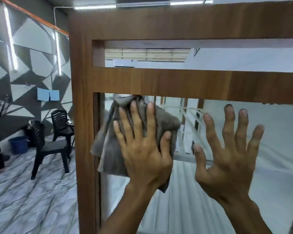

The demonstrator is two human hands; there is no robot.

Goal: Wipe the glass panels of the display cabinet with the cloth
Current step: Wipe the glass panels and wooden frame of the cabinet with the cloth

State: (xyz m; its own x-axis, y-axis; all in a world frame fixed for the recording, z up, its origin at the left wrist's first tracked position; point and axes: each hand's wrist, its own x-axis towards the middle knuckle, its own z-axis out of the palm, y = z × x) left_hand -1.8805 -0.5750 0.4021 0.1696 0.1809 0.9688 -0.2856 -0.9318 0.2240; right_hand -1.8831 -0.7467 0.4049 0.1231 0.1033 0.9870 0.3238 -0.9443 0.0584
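Left hand [142, 146] presses the cloth [166, 122] flat on the glass [277, 132], frame centre. Right hand [230, 157] is spread, empty. Next, judged: sweep rightward.

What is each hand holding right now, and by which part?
The left hand presses the grey cloth flat against the glass panel, palm over its middle. The right hand holds nothing, fingers spread.

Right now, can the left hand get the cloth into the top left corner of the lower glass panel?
Probably yes: the left hand already presses the cloth just below that corner, nothing between.
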